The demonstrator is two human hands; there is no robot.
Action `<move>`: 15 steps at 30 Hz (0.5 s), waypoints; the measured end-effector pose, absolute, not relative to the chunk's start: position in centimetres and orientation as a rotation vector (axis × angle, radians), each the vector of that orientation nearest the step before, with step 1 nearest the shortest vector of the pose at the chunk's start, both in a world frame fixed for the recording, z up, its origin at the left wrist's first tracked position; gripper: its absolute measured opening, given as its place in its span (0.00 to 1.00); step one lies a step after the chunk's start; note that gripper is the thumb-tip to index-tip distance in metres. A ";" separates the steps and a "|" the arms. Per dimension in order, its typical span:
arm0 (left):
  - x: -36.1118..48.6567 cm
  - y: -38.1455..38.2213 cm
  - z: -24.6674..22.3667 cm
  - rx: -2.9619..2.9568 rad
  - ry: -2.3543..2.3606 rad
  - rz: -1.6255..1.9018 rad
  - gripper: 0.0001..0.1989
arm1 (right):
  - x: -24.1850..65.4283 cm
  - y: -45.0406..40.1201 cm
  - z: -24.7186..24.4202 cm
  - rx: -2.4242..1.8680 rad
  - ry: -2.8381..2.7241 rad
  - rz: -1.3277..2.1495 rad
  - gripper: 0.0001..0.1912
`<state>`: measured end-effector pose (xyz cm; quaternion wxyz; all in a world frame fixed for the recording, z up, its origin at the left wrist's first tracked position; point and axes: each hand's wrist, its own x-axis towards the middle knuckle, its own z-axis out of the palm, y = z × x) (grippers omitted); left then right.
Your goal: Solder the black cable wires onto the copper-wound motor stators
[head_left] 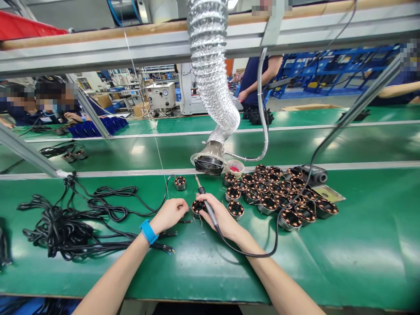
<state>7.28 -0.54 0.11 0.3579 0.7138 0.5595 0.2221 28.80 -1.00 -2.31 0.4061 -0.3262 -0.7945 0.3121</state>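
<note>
My right hand (222, 218) is closed around the handle of a soldering iron (210, 211), its tip pointing away from me. Between my hands a small motor stator (196, 207) with copper windings rests on the green bench, and its thin wire ends stick out toward me. The fingers of my right hand reach to the stator's near right side. My left hand (171, 213), below a blue wristband (149, 232), is closed in a pinch just left of it; whatever sits between the fingertips is hidden. A black cable end (185, 222) lies under that hand.
Many similar stators (262, 192) crowd the right side, beside a soldering iron stand (315, 175). One wired stator (180, 183) stands behind my left hand. Tangled black cables (65, 232) lie left. A fume duct (213, 65) hangs overhead. The iron's cord (252, 255) crosses my right forearm.
</note>
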 end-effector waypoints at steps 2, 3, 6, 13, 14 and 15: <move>7.2 -0.4 0.1 1.616 1.354 0.533 0.10 | 28.8 -0.9 -2.4 -0.824 -2.010 0.795 0.20; 7.3 -0.3 0.1 1.483 1.292 0.538 0.10 | 28.8 -0.9 -2.4 -0.823 -2.009 0.799 0.19; 7.9 -0.2 -0.4 1.092 1.104 0.699 0.13 | 28.7 -1.0 -2.2 -0.820 -2.007 0.798 0.20; 8.9 -1.0 -1.1 0.947 1.186 0.981 0.22 | 28.3 -1.4 -2.2 -0.834 -1.994 0.713 0.19; 8.8 -1.5 -1.1 1.046 1.261 0.975 0.22 | 28.3 -1.5 -2.2 -0.845 -1.992 0.702 0.19; 8.6 -2.1 -1.0 1.162 1.331 0.945 0.22 | 28.2 -1.6 -2.2 -0.853 -1.990 0.694 0.19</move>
